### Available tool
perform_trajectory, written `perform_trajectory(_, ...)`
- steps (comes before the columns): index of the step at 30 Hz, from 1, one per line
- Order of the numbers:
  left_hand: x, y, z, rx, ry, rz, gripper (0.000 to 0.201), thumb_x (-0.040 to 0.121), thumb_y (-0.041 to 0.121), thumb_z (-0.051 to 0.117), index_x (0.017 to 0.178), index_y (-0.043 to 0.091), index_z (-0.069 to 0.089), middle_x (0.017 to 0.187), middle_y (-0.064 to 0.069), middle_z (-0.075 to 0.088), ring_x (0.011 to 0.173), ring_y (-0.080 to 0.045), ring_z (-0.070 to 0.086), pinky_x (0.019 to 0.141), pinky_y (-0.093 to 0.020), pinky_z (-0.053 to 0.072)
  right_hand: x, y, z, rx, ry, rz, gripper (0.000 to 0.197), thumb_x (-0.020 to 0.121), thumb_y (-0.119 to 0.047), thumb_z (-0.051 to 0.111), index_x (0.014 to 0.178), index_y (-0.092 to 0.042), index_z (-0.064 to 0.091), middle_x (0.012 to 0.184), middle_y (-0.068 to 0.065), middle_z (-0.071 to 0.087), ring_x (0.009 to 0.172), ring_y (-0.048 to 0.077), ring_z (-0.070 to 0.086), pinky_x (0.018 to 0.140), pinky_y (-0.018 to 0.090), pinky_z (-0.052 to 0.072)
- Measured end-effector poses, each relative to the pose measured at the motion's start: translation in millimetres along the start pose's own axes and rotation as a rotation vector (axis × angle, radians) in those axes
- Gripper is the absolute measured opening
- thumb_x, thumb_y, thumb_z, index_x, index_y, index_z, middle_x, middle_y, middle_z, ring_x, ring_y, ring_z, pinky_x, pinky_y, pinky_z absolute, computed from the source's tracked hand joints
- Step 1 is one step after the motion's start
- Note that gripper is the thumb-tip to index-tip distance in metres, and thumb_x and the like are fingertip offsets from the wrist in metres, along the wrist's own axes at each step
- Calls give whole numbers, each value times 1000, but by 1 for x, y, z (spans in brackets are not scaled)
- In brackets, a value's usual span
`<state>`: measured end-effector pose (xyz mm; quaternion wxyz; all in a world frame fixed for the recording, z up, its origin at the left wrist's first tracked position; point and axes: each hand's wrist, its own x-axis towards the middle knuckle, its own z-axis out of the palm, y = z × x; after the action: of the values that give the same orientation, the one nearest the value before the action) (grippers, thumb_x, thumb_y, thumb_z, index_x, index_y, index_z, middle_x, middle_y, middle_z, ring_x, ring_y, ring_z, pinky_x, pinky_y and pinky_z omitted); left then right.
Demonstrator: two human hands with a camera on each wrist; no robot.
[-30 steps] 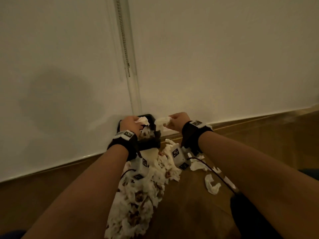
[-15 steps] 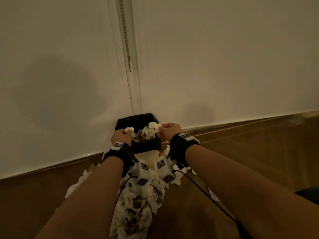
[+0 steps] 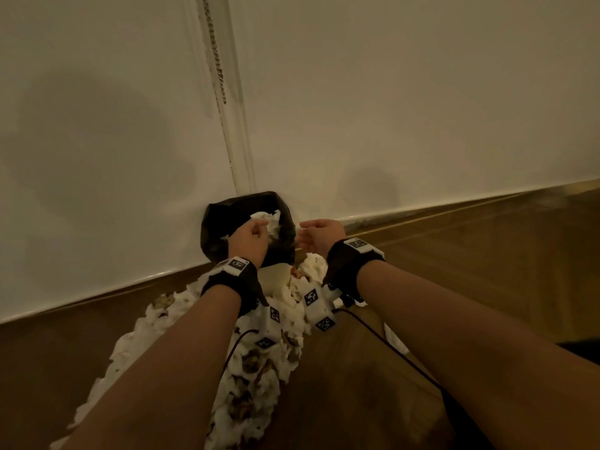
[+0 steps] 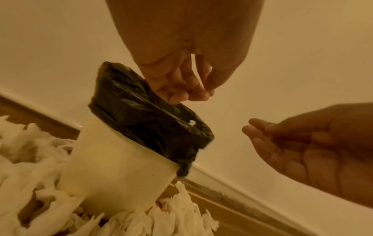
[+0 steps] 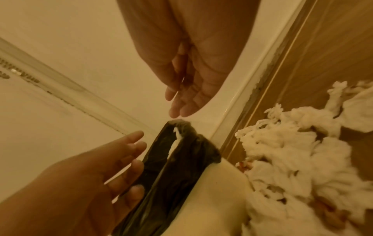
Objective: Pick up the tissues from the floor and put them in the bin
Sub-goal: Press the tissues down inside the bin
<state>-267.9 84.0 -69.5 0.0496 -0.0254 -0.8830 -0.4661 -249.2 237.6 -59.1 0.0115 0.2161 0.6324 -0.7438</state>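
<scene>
A white bin (image 3: 276,276) with a black liner (image 3: 220,222) stands against the wall, with crumpled tissues (image 3: 269,219) inside it. My left hand (image 3: 256,233) hovers over the bin's mouth, fingers loosely curled and holding nothing (image 4: 199,94). My right hand (image 3: 306,237) is just right of the rim, fingers straight and empty (image 5: 177,105). A big heap of white tissues (image 3: 256,362) lies on the wooden floor in front of the bin and around its base (image 4: 40,159), (image 5: 292,143).
The white wall (image 3: 389,108) and its skirting run right behind the bin. A bead chain (image 3: 216,53) hangs beside a vertical strip above it. Bare wooden floor (image 3: 470,271) lies to the right. Black cables (image 3: 383,339) trail from my wrist straps.
Both hands held tissues at the bin's mouth; they have let go and drawn apart, now empty. The view has tilted so more of the bin's inside shows.
</scene>
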Motion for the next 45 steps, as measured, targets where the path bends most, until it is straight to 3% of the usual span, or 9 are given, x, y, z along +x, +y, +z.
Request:
perform_trajectory(4, -21, 19, 32, 42, -201, 118, 27, 91, 15, 47, 111, 18, 65, 104, -4, 68, 85, -17, 61, 80, -29, 51, -1, 2, -60, -257, 109, -57, 25, 95, -5, 43, 108, 6, 62, 76, 12, 67, 61, 20, 66, 58, 31, 56)
perform_trajectory(8, -57, 30, 80, 166, -369, 200, 25, 91, 20, 50, 109, 24, 65, 100, 0, 68, 78, -10, 58, 70, -22, 46, -14, -3, -153, -1050, 175, -82, 26, 95, -19, 47, 95, -2, 66, 90, 14, 71, 85, 29, 69, 81, 37, 56)
perform_trajectory(12, -104, 28, 136, 312, -619, 202, 26, 93, 23, 46, 113, 26, 62, 105, -2, 66, 90, -18, 62, 76, -30, 53, -29, 3, -231, -1492, 181, 71, 25, 93, -13, 46, 108, -5, 64, 108, 15, 65, 98, 32, 61, 79, 34, 48)
perform_trajectory(21, -131, 18, 237, 653, -929, 257, 32, 97, 21, 41, 126, 24, 54, 127, -9, 55, 117, -26, 52, 95, -39, 46, -5, 78, -286, -1374, 110, 294, 30, 95, -14, 47, 123, -9, 59, 123, 13, 60, 108, 30, 59, 88, 35, 50)
perform_trajectory(24, -131, 6, 263, 683, -951, 257, 39, 97, 21, 38, 135, 31, 42, 137, -9, 37, 122, -31, 42, 99, -43, 42, 11, 107, -290, -1374, 81, 337, 47, 94, -14, 50, 139, -13, 41, 140, 13, 44, 120, 32, 51, 96, 40, 47)
perform_trajectory(30, -142, -12, 303, 844, -1107, 323, 60, 96, 30, 45, 140, 54, 13, 156, 9, -12, 142, -41, -5, 112, -54, 15, 31, 140, -301, -1344, 55, 443, 73, 92, -24, 56, 150, -24, 12, 156, 7, 13, 141, 38, 17, 111, 48, 27)
perform_trajectory(38, -170, -39, 284, 711, -1031, 381, 33, 95, 17, 45, 127, 14, 49, 134, -9, 42, 121, -28, 42, 93, -39, 42, 52, 160, -288, -1548, -151, 285, 84, 89, -14, 59, 149, -35, 5, 158, 5, -8, 145, 35, 0, 117, 53, 6)
perform_trajectory(41, -165, -48, 271, 517, -973, 170, 19, 93, 30, 47, 108, 20, 52, 111, -9, 56, 101, -28, 55, 80, -36, 44, 53, 165, -286, -1543, -179, 310, 82, 88, -11, 61, 150, -30, 10, 159, 3, -6, 144, 36, 3, 116, 48, 10)
perform_trajectory(45, -155, -50, 263, 453, -968, 0, 24, 91, 38, 47, 113, 29, 50, 106, -8, 60, 94, -26, 58, 85, -38, 47, 41, 168, -286, -1546, -81, 302, 50, 100, -12, 35, 148, -17, 24, 156, 8, 15, 140, 38, 18, 112, 43, 26)
